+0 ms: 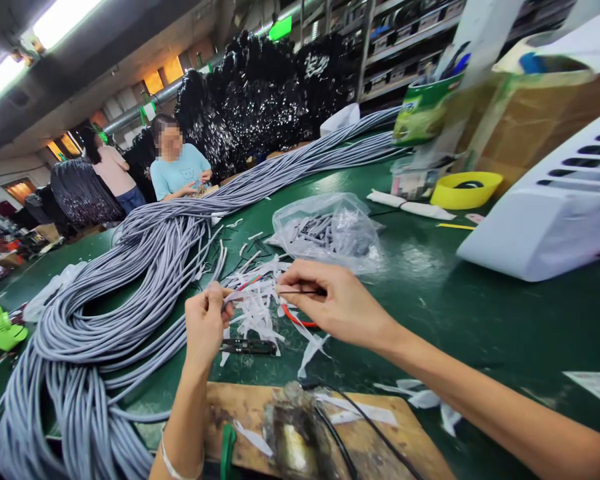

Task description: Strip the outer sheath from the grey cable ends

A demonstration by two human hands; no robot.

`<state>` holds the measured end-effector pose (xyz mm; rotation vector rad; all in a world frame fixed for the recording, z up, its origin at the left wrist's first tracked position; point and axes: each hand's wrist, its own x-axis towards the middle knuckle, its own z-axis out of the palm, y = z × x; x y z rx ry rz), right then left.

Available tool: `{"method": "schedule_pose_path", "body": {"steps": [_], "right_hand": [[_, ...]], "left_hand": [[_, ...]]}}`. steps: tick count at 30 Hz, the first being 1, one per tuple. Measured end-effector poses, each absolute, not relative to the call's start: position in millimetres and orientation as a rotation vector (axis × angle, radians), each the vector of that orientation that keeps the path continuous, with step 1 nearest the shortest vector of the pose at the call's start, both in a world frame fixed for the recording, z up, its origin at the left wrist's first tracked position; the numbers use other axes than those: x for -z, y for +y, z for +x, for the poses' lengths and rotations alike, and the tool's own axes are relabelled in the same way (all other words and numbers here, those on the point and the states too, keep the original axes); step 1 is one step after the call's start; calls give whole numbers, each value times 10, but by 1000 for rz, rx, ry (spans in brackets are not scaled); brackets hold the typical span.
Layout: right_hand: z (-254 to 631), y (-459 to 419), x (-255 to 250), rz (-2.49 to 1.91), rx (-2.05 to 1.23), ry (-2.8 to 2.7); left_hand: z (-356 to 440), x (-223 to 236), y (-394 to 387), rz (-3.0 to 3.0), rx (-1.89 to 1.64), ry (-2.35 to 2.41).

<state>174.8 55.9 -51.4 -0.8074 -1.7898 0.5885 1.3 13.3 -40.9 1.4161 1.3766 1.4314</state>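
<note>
My left hand (205,323) is closed in a pinch on the stripped end of a grey cable (227,303). Thin coloured wires (250,283), red and green among them, stick out of that end toward the right. My right hand (337,301) pinches a thin dark strip (300,292) level with the wires; its exact kind is unclear. Beneath both hands lies a heap of white paper-like strips (260,313). A black-handled tool (249,346) rests just below the heap, and a curved red piece (297,317) shows under my right fingers.
Bundled grey cables (95,313) sweep along the left and back of the green table (410,307). Beyond the strips sits a clear bag (330,233) of small grey parts. A stained wooden board (240,407) lies in front; a white plastic housing (535,227) stands right. Co-workers (180,167) are behind.
</note>
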Motion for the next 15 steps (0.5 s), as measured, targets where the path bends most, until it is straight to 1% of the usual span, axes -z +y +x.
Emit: {"method": "schedule_pose_path", "body": {"steps": [3,6,8,10,12,15], "right_hand": [[1758,499,466,-803,-489,-1805],[1776,419,393,-708,-371,-1891],[1801,420,369,-675,-361,-1900],[1832,498,388,-758,-431,-1806],[1848,619,448,-891,-559,-1682],[1796,736,553,-973,-841,-1709]], "left_hand": [[-77,378,163,1374,-1329,1234],[-65,409,169,1517,-1442,1418],[-6,444,160,1745,-1449,1541],[57,464,142,1994,-1341,1493],[95,462,125,2092,-1279,1389],[91,441,125,1844,-1477,1366]]}}
